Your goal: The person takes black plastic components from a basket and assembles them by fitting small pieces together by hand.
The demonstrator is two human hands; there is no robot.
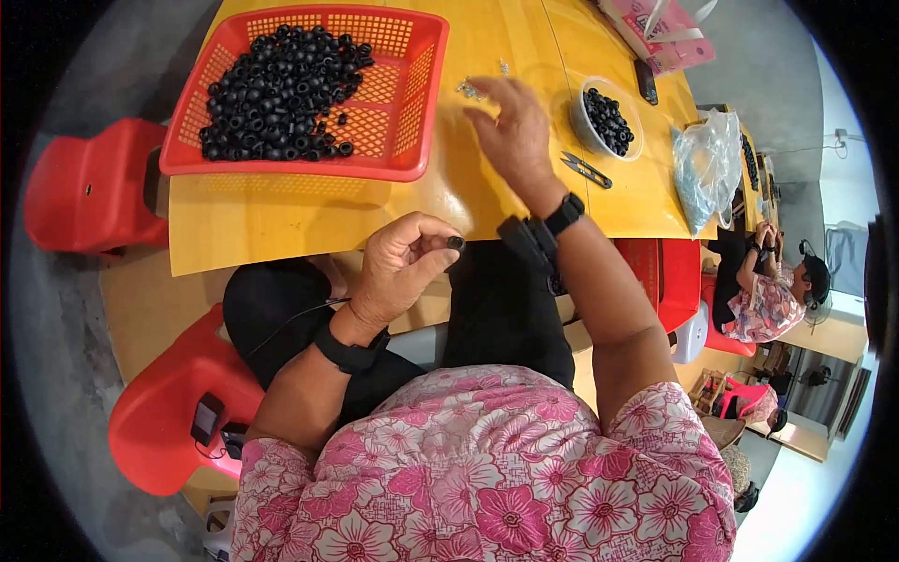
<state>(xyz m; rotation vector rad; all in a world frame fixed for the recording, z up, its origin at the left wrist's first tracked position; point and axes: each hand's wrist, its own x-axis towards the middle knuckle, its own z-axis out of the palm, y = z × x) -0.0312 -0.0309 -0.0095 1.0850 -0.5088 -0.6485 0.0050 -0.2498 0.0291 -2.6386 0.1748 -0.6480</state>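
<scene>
So the left hand (401, 264) is holding one little black piece (455, 243) between thumb and forefinger, just off the near edge of the yellow worktop (300, 225), and its hollow end is showing. The right hand (517, 136) is hovering over the worktop with thumb and forefinger parted, fingertips right by a small scatter of shiny bits (468, 90). I can't tell if they're actually touching any.

Up on the left, a red plastic basket (290, 170) is sitting on the worktop, and a big heap of black pieces (276, 94) is filling much of it, mostly toward its left side. Over to the right of the right hand, a clear round tub (634, 150) is holding a smaller pile of similar black bits (607, 120). A pair of dark snips (588, 171) is lying just beside the tub, on the near side. Farther right, a see-through plastic bag (709, 164) with something bluish inside is slumping near the worktop's edge, and a pink bag (660, 37) is standing toward the far end. Black bands are wrapping both wrists, and another person (763, 304) is sitting off to the right.
</scene>
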